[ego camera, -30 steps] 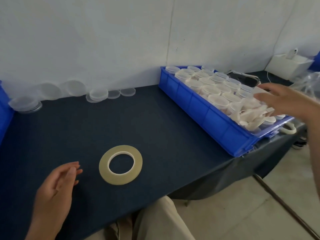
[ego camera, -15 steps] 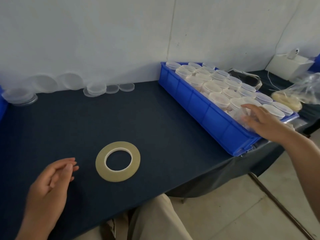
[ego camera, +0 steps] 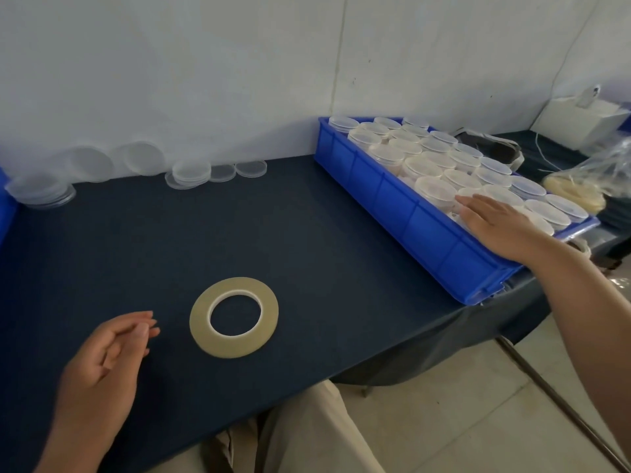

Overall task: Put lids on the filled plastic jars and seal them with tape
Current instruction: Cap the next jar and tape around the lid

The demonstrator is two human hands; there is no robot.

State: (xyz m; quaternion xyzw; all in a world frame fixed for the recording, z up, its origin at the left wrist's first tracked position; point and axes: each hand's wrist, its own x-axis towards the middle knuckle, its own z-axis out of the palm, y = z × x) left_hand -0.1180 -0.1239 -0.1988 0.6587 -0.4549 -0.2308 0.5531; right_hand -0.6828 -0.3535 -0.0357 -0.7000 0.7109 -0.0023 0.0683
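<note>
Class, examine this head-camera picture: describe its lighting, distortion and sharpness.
Head view: soft, even light with faint shadows on the dark blue tablecloth; the wide-angle lens makes the white wall's vertical seam lean; clear plastic lids by the wall blend hazily into it; the yellowish tape roll looks sharp.

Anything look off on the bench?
Blue bin sits skewed, near corner at or just past the table edge; could tip if leaned on. Loose lids scattered along the wall, two leaning against it. No spill visible.

My table [ego camera: 239, 216] has a dark navy cloth over it and sits in a corner of plain white walls [ego camera: 205, 63], with a pale tiled floor [ego camera: 444, 421] underneath.
</note>
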